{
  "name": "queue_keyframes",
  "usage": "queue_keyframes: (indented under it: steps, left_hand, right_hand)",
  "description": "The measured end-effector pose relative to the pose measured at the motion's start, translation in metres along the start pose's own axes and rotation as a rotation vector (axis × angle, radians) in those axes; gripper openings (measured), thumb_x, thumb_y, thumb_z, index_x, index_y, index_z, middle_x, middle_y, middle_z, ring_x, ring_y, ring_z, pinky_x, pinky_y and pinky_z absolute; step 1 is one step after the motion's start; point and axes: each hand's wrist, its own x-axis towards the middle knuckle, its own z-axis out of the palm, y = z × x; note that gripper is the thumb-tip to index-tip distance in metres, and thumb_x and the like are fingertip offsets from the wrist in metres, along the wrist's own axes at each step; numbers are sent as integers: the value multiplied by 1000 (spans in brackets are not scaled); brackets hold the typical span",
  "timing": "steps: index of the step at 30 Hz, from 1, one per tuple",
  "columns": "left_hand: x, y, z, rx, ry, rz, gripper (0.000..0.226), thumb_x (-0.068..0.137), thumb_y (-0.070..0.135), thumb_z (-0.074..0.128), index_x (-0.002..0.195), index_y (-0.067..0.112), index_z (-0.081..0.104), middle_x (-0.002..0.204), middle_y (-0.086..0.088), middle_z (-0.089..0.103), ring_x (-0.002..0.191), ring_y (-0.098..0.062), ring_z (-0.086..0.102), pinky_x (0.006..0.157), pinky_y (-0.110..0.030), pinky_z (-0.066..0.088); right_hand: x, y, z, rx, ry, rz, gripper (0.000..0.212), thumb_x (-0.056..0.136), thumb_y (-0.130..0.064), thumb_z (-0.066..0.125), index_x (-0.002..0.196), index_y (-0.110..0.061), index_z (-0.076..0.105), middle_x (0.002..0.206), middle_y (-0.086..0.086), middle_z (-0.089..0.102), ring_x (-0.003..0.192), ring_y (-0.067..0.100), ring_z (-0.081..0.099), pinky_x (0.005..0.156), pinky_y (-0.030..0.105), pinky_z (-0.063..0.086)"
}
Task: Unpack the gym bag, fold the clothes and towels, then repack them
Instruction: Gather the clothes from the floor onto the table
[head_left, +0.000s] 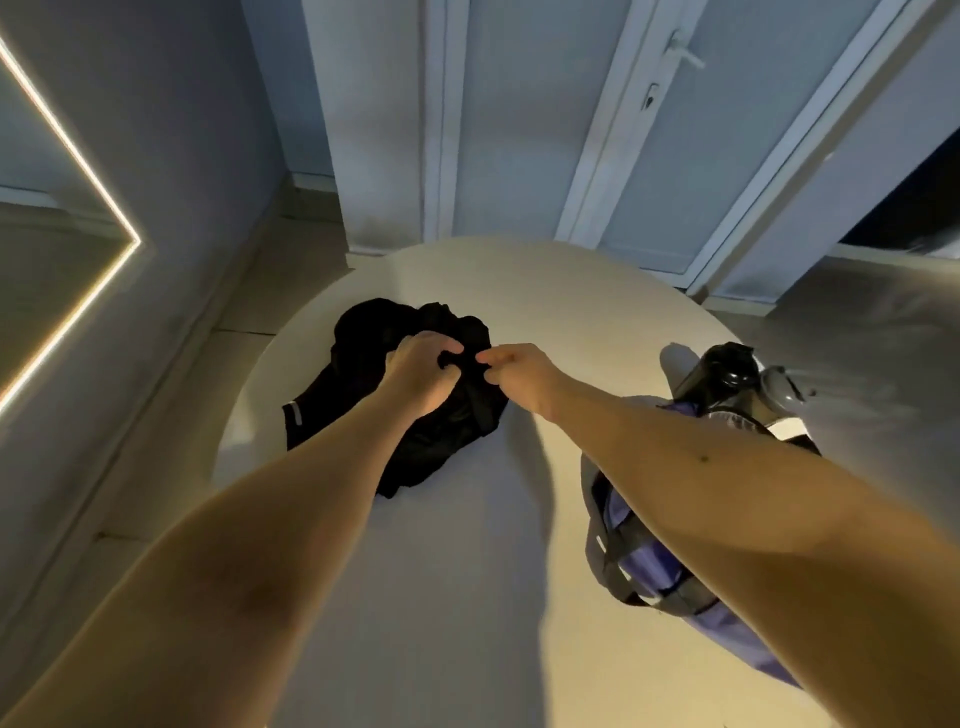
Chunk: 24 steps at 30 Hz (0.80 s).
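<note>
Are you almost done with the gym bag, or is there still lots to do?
Not nearly done. Already out of the blue gym bag: a black garment, lying crumpled on the white table. In hand: the left hand and right hand both pinch its top edge, apparently starting to spread it out. Left: folding it, checking the bag for more clothes and towels, then repacking. A dark bottle stands beside the bag.

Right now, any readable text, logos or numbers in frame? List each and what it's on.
None readable.
black garment: small pale patch near its hem, no letters legible.
gym bag: pale marks on its straps, too blurred to read.
dark bottle: no label visible.
</note>
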Motion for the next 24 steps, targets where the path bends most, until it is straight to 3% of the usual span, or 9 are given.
queue_keyframes:
  steps: [3,5,8,11,15,17,20,24]
  left_hand:
    - [-18,47,18,-82,3,45,34,95,18,58,127,16,66,121,-5,68,111,-23,63,100,-41,50]
    - [-38,72,42,-119,-10,78,29,94,17,58,121,13,69,116,-7,71,107,-26,66,95,-39,53]
    - [-78,110,84,-167,-87,91,25,95,16,59,118,12,68,113,-8,68,98,-27,66,86,-31,52]
    - [-128,153,124,-174,-233,117,26,96,8,59,120,8,67,111,-13,67,99,-29,65,84,-23,46]
    - [-209,212,183,-124,-323,194,27,90,6,59,115,10,70,111,-11,72,104,-29,67,97,-34,51]
    - [-258,242,214,-94,-375,260,29,90,4,58,116,7,71,113,-10,72,106,-25,66,95,-25,46]
    - [-331,281,260,-44,-450,324,28,93,2,55,118,2,70,115,-11,70,107,-24,64,77,-10,38]
    - [-418,320,321,26,-514,366,26,91,11,57,111,8,73,113,-14,73,109,-33,65,91,-28,44]
  right_hand:
    - [-44,15,-26,16,57,-11,33,93,5,58,124,-4,68,111,9,66,101,21,62,76,14,50]
    - [-77,35,-43,2,94,-3,32,94,5,56,124,-1,67,111,10,66,94,19,58,63,13,46]
    - [-130,80,-69,12,155,36,34,94,4,56,126,-1,66,119,12,66,98,21,58,74,24,47]
    - [-196,135,-93,1,215,77,32,96,1,55,127,-2,64,106,6,61,87,16,56,75,20,44]
    - [-302,220,-117,10,315,135,31,95,2,54,123,-1,67,101,5,61,89,17,53,73,14,43]
    - [-358,265,-125,23,375,164,31,94,2,55,121,-1,69,97,2,60,90,15,52,64,5,41]
    - [-443,332,-133,116,445,239,30,94,0,57,122,-1,68,86,-3,62,89,18,54,66,13,43]
    - [-547,422,-135,178,525,326,34,96,1,51,126,-3,65,104,5,60,96,19,55,75,22,48]
